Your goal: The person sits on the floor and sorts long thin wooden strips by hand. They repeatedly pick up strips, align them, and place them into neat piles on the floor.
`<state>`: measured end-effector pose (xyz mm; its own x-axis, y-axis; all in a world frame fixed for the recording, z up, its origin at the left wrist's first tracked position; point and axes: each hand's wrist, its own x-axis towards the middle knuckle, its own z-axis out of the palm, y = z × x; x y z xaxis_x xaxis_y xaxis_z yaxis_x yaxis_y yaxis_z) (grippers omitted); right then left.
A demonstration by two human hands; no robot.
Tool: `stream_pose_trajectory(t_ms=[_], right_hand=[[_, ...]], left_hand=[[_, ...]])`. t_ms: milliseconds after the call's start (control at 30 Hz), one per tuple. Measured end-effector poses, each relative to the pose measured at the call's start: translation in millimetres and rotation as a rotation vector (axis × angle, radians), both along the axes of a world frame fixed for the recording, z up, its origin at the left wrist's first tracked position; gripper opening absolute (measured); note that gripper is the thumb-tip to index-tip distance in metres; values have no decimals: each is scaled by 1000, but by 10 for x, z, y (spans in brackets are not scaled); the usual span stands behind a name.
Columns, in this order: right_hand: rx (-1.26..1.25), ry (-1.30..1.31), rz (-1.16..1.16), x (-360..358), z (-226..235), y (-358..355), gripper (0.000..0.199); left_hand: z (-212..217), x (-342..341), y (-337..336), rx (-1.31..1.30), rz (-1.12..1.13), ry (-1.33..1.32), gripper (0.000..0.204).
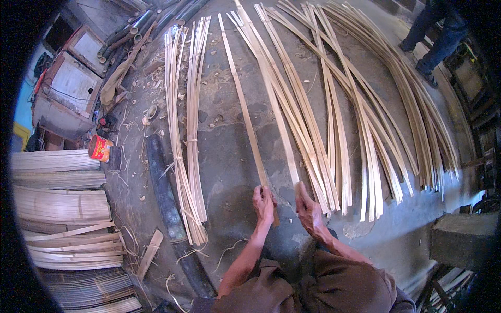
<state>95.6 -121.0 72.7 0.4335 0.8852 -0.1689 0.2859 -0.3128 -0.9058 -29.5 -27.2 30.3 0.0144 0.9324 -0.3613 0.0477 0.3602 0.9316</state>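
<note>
Head view | two hands: left hand grips one bamboo strip | right hand grips another strip

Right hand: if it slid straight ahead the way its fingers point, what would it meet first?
The right hand points up the floor along the long bamboo strip it grips. Its line probably runs first into the spread bamboo strips lying just ahead, though depth is hard to judge.
</note>
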Motion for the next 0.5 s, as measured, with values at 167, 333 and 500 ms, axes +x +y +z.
stream_pose_trajectory(t_ms=[167, 333, 500], right_hand=[[-15, 54, 51, -268, -449, 37, 48], [-52, 75, 123, -466, -59, 96, 49], [133, -147, 214, -465, -204, -9, 47]], left_hand=[[-117, 56, -9, -7, -18, -43, 26], [-203, -137, -25, 63, -42, 107, 27], [-158, -241, -39, -23, -98, 142, 27]])
